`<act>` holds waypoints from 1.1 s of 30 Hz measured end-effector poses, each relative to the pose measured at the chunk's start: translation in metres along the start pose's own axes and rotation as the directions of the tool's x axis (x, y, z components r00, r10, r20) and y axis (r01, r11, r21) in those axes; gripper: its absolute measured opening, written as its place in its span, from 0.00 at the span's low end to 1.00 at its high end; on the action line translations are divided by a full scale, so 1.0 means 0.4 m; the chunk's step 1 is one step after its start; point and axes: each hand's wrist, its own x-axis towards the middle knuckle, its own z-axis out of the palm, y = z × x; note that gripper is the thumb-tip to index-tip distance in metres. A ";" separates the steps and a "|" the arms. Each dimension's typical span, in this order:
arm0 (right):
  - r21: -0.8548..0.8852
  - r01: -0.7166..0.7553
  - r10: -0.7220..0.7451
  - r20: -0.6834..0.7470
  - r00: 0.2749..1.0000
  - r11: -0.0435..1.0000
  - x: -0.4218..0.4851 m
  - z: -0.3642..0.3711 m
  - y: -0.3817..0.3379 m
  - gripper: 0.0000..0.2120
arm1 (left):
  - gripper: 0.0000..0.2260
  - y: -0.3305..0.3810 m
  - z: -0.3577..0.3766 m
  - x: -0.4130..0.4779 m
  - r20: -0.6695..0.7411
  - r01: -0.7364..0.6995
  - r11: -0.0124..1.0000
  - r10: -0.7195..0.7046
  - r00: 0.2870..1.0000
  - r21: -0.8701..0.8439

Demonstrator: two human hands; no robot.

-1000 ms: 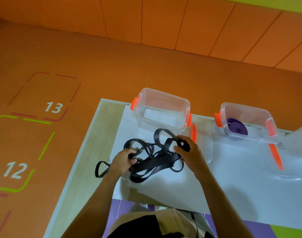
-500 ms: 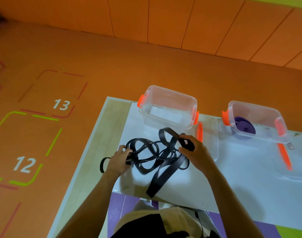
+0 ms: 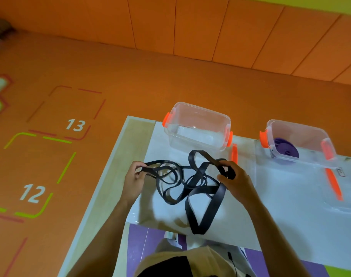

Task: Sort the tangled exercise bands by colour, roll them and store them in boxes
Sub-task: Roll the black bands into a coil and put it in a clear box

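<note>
Orange floor (image 3: pixel 90 66) fills the left and far side, with marked squares numbered 12 (image 3: pixel 32 193) and 13 (image 3: pixel 75 124). Orange panelled wall (image 3: pixel 190 27) beyond it.

Table (image 3: pixel 118 172) runs near-left to right, with a bare wood strip along its left edge. The rest is under a white sheet (image 3: pixel 280 206).

Two clear boxes with orange clips sit at the far edge of the sheet, both open. Left box (image 3: pixel 200 108) has nothing visible inside. Right box (image 3: pixel 302 126) is well apart from it, further right.

Two clear lids lie flat on the sheet. One lid (image 3: pixel 245 168) is just near-right of the left box. The other lid (image 3: pixel 338 198) is near-right of the right box.

Tangle of black bands (image 3: pixel 190 182) is on the near side of the left box, strung between both hands. One wide loop (image 3: pixel 202 212) trails down to the near edge of the sheet. Can't tell if the rest rests on the sheet or is lifted off it.

Left hand (image 3: pixel 133 180) is at the tangle's left end, thumb and fingers pinching a bunch of thin loops.

Right hand (image 3: pixel 237 180) is at the tangle's right end, fingers curled round a wide strand.

Purple rolled band (image 3: pixel 286 149) lies on the bottom of the right box.
</note>
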 end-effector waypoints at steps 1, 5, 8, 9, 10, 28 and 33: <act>0.005 -0.001 0.001 -0.008 1.000 1.000 -0.001 0.000 -0.001 0.19 | 0.16 0.013 0.004 0.000 -0.019 -0.002 0.998 0.001 1.000 -0.064; -0.009 0.007 -0.007 -0.020 1.000 1.000 -0.006 0.005 -0.002 0.20 | 0.16 0.085 0.014 0.003 -0.029 0.011 0.907 -0.025 0.999 -0.422; -0.023 0.017 -0.017 -0.014 1.000 1.000 -0.009 0.015 -0.001 0.20 | 0.08 0.132 0.020 0.022 0.021 0.054 0.797 -0.051 0.998 -0.601; -0.020 0.024 -0.024 -0.015 1.000 1.000 -0.011 0.018 -0.001 0.20 | 0.06 0.141 0.023 0.031 0.041 0.073 0.777 -0.061 0.997 -0.625; -0.018 0.031 -0.031 -0.017 0.999 0.999 -0.013 0.022 0.000 0.19 | 0.05 0.146 0.028 0.041 0.051 0.090 0.769 -0.074 0.996 -0.633; -0.070 0.047 -0.047 -0.002 0.999 0.996 -0.083 0.068 0.033 0.22 | 0.09 -0.014 0.067 0.070 -0.042 0.243 0.823 -0.259 0.965 0.513; -0.078 0.032 -0.030 0.018 0.999 0.996 -0.086 0.094 0.042 0.23 | 0.07 -0.001 0.143 0.035 0.021 0.215 0.932 -0.231 0.973 0.291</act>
